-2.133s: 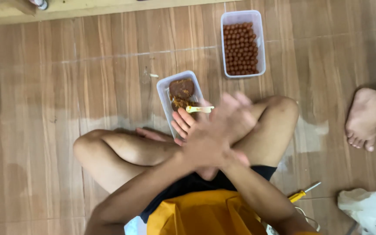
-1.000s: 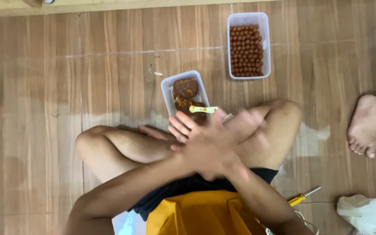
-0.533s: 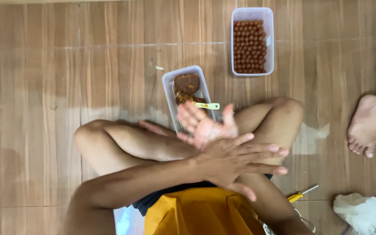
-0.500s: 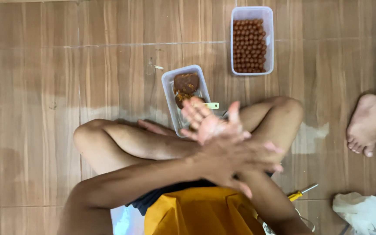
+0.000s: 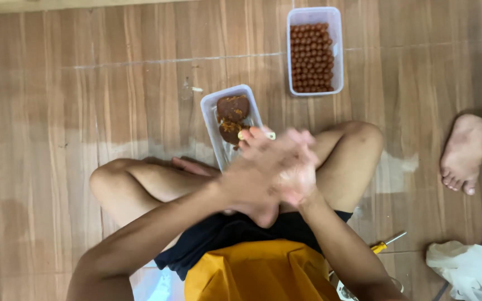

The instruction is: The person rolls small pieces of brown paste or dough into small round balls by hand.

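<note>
I sit cross-legged on a wooden floor. My left hand (image 5: 247,179) and my right hand (image 5: 298,166) are pressed palm to palm above my lap, and both are blurred by motion. Anything between the palms is hidden. Just beyond my fingertips lies a clear plastic tub (image 5: 210,114) holding a lump of brown paste (image 5: 233,107). A small pale utensil (image 5: 269,135) rests on the tub's near rim. Farther away stands a second clear tub (image 5: 337,53) filled with several small brown balls (image 5: 311,56).
Another person's bare foot (image 5: 467,155) rests on the floor at the right. A yellow-handled screwdriver (image 5: 385,244) lies by my right thigh, with a crumpled white plastic bag (image 5: 468,268) at the lower right. My knees (image 5: 110,181) spread to either side.
My hands have kept sliding against each other: the fingers were splayed and crossed half a second ago, and now the palms are closed together nearer the paste tub.
</note>
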